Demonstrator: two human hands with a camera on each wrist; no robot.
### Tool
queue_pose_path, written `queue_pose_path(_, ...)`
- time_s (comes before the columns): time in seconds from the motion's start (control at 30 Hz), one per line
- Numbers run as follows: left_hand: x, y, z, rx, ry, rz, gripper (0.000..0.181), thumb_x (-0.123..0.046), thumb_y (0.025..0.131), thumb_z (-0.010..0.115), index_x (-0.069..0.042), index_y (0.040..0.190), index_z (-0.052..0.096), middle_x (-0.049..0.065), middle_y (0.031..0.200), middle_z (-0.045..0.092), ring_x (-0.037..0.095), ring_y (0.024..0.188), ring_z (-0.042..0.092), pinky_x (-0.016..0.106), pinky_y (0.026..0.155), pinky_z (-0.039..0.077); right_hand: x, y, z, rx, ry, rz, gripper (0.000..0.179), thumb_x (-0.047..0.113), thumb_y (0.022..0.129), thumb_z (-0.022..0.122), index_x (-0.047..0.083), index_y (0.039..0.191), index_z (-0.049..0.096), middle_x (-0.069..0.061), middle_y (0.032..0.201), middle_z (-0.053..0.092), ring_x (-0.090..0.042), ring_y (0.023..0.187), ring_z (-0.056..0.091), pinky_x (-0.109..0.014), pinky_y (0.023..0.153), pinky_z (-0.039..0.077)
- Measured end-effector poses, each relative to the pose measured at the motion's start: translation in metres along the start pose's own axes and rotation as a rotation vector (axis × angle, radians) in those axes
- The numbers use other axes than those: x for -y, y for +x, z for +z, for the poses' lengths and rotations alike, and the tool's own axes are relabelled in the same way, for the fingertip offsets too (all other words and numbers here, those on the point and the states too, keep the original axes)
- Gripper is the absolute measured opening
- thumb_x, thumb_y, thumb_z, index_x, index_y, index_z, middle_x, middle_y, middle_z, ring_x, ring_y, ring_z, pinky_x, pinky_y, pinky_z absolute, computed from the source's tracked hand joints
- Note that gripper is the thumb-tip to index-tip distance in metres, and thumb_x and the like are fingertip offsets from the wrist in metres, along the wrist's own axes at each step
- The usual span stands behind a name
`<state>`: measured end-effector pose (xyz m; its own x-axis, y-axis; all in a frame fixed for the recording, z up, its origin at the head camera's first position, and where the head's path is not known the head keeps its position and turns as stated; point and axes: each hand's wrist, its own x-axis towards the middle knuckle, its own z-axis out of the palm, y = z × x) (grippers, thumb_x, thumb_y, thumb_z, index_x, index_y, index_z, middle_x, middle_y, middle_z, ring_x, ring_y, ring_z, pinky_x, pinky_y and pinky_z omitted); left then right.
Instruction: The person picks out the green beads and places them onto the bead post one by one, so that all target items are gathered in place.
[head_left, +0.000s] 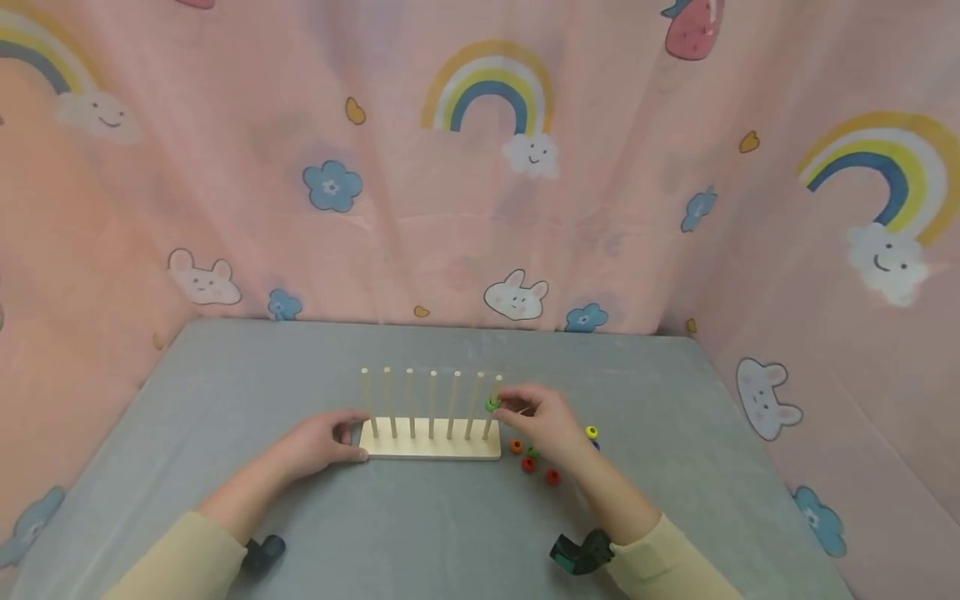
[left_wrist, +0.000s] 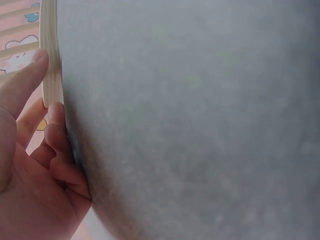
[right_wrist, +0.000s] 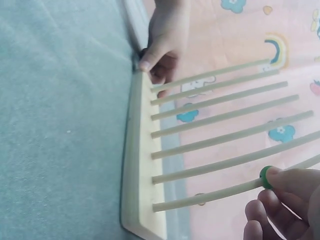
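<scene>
As the left hand [head_left: 321, 442] gripped its end of the wooden peg rack [head_left: 435, 450], light but stiff by its look, the right hand [head_left: 546, 423] pinched a green bead [right_wrist: 264, 178], likely hard and best held by its rim, around the peg [right_wrist: 225, 193] nearest that hand.

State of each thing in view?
Peg rack: flat on the table
Green bead: on rightmost peg, above base
Other six pegs: bare
Left hand: gripping rack's left end
Right hand: pinching that green bead
Orange bead: loose on table
Two red beads: loose on table
Yellow bead: off pegs
Blue bead: partly hidden
</scene>
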<state>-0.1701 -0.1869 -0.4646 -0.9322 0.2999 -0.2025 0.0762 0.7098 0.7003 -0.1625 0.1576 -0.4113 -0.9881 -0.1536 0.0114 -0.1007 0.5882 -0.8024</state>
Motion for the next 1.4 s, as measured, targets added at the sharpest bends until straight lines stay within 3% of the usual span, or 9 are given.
queue_pose_path(0.33, -0.001, 0.001, -0.001, 0.008, -0.008, 0.016, 0.063, -0.026, 0.080, 0.084, -0.005, 0.134, 0.060, 0.001, 0.079, 0.052, 0.017, 0.070, 0.046, 0.033, 0.064, 0.037, -0.014, 0.005, 0.017, 0.092, -0.214, 0.034, 0.013, 0.022, 0.086, 0.078, 0.015, 0.095, 0.072, 0.002, 0.079, 0.054, -0.017, 0.068, 0.051, -0.033, 0.057, 0.042)
queue_pose_path(0.67, -0.001, 0.002, 0.000, 0.015, -0.004, 0.011, 0.062, -0.026, 0.080, 0.083, -0.005, 0.134, 0.060, 0.001, 0.078, 0.052, 0.016, 0.071, 0.046, 0.034, 0.063, 0.037, -0.023, 0.008, 0.029, 0.166, -0.327, 0.025, 0.008, 0.018, 0.086, 0.076, 0.013, 0.087, 0.069, 0.000, 0.072, 0.051, -0.016, 0.062, 0.047, -0.032, 0.055, 0.036)
queue_pose_path(0.87, -0.001, 0.003, -0.001, 0.023, -0.012, 0.022, 0.063, -0.027, 0.080, 0.083, -0.004, 0.134, 0.059, 0.001, 0.079, 0.052, 0.016, 0.070, 0.046, 0.032, 0.063, 0.036, -0.025, 0.008, 0.030, 0.171, -0.336, 0.032, 0.012, 0.019, 0.087, 0.077, 0.012, 0.093, 0.070, 0.000, 0.073, 0.053, -0.016, 0.063, 0.048, -0.031, 0.055, 0.038)
queue_pose_path(1.07, -0.001, 0.003, -0.004, 0.026, 0.006, 0.021, 0.062, -0.027, 0.081, 0.083, -0.005, 0.134, 0.060, 0.001, 0.078, 0.052, 0.016, 0.070, 0.047, 0.033, 0.064, 0.037, -0.020, 0.003, 0.023, 0.153, -0.258, 0.089, 0.024, 0.020, 0.088, 0.075, 0.012, 0.110, 0.071, 0.002, 0.080, 0.057, -0.016, 0.064, 0.052, -0.032, 0.054, 0.043)
queue_pose_path(1.4, -0.003, 0.001, -0.005, 0.022, 0.026, 0.037, 0.061, -0.026, 0.081, 0.083, -0.005, 0.133, 0.060, 0.001, 0.077, 0.052, 0.016, 0.070, 0.046, 0.034, 0.064, 0.037, -0.029, 0.001, -0.004, 0.135, -0.282, 0.105, 0.017, 0.020, 0.090, 0.074, 0.017, 0.107, 0.075, 0.005, 0.082, 0.059, -0.015, 0.070, 0.053, -0.032, 0.059, 0.045)
